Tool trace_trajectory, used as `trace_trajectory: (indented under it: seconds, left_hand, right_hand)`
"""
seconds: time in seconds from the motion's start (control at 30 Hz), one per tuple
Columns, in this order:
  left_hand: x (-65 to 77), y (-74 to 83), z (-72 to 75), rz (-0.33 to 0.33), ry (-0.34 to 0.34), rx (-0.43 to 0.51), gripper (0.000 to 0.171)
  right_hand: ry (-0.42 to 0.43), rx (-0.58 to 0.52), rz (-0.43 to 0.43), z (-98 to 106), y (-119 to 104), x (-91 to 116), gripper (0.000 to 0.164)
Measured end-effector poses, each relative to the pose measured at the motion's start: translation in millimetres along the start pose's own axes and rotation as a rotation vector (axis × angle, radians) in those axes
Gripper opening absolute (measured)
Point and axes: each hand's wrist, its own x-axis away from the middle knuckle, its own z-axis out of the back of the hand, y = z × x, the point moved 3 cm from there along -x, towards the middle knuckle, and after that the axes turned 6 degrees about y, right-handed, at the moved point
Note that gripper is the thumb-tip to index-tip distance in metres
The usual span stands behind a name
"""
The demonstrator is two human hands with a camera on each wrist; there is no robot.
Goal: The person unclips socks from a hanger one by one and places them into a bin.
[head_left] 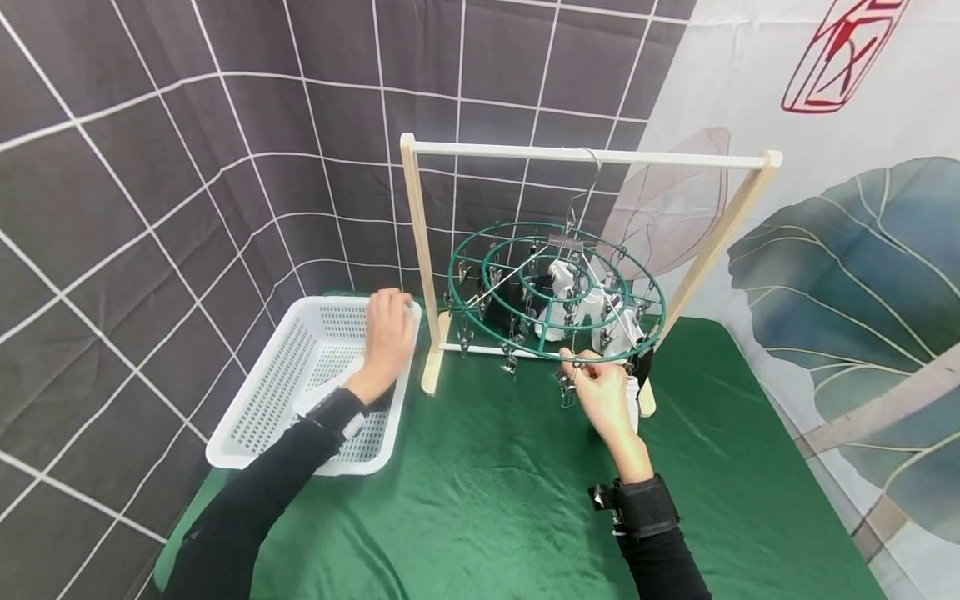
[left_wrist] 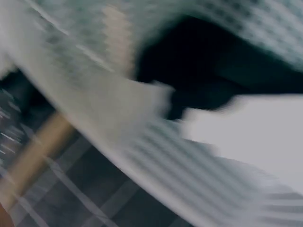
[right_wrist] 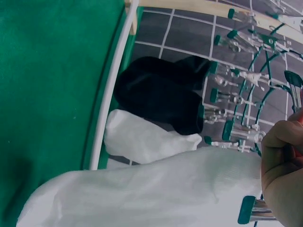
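Note:
In the head view my left hand point(head_left: 386, 337) is over the right side of the white basket point(head_left: 243, 421), its fingertips hidden. White cloth point(head_left: 322, 392) lies in the basket; the blurred left wrist view also shows dark cloth point(left_wrist: 194, 61) there. My right hand point(head_left: 602, 392) pinches a metal clip at the near rim of the round green hanger point(head_left: 480, 315). In the right wrist view a green-tipped clip point(right_wrist: 294, 80) rises by those fingers point(right_wrist: 279, 142). A large white sock point(right_wrist: 142, 194), a smaller white sock point(right_wrist: 142, 137) and black socks point(right_wrist: 156, 85) hang from the clips.
A wooden stand with a white top bar point(head_left: 495, 151) carries the hanger by its hook point(head_left: 597, 167). Several loose clips point(head_left: 510, 358) dangle from the rings. Green cloth point(head_left: 480, 500) covers the table, with a gridded grey curtain point(head_left: 337, 125) behind.

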Motion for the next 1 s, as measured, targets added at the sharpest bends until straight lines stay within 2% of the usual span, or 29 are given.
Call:
trace_trajectory:
  seconds: [0.07, 0.13, 0.2, 0.23, 0.27, 0.33, 0.4, 0.47, 0.57, 0.8, 0.9, 1.0]
  left_hand:
    - [-2.1, 34.5, -0.9, -0.211, 0.138, 0.115, 0.021]
    - [-2.0, 68.1, -2.0, -0.420, 0.189, 0.179, 0.022]
    - [-1.4, 97.1, -5.3, -0.592, 0.186, 0.183, 0.022]
    - [-1.4, 109.6, -7.2, -0.654, 0.169, 0.185, 0.022]
    - [-1.1, 120.6, -9.2, -0.708, 0.148, 0.173, 0.024]
    - [-0.1, 137.6, -14.8, -0.768, 0.091, 0.151, 0.029]
    - [0.2, 148.8, -20.5, -0.775, 0.031, 0.133, 0.034]
    - [0.3, 155.7, -25.4, -0.752, -0.017, 0.131, 0.036]
    - [0.3, 160.1, -30.7, -0.713, -0.054, 0.128, 0.035]
    - [-1.7, 159.8, -34.1, -0.662, -0.105, 0.129, 0.024]
    - [-2.8, 158.2, -34.4, -0.627, -0.133, 0.178, 0.018]
    - [-3.5, 155.0, -33.3, -0.584, -0.143, 0.233, 0.015]
  right_hand:
    - [0.011, 0.002, 0.013, -1.4, -1.5, 0.7, 0.049]
    - [0.023, 0.000, 0.026, -2.7, -3.0, 1.2, 0.051]
    - [0.034, -0.012, 0.036, -3.5, -4.5, 1.5, 0.052]
    - [0.039, -0.021, 0.043, -3.8, -5.8, 1.5, 0.052]
    - [0.044, -0.027, 0.048, -3.9, -6.7, 1.7, 0.052]
    - [0.049, -0.038, 0.052, -4.5, -7.6, 1.9, 0.050]
    - [0.051, -0.041, 0.058, -5.0, -8.1, 2.0, 0.048]
    - [0.056, -0.030, 0.064, -5.0, -8.2, 2.2, 0.043]
    - [0.064, -0.025, 0.071, -5.2, -7.4, 2.9, 0.033]
    - [0.038, -0.004, 0.041, -7.1, -6.3, 7.5, 0.029]
    - [0.013, 0.013, 0.018, -5.5, -7.5, 11.3, 0.025]
    - [-0.014, 0.018, 0.081, -0.3, -14.3, 18.3, 0.022]
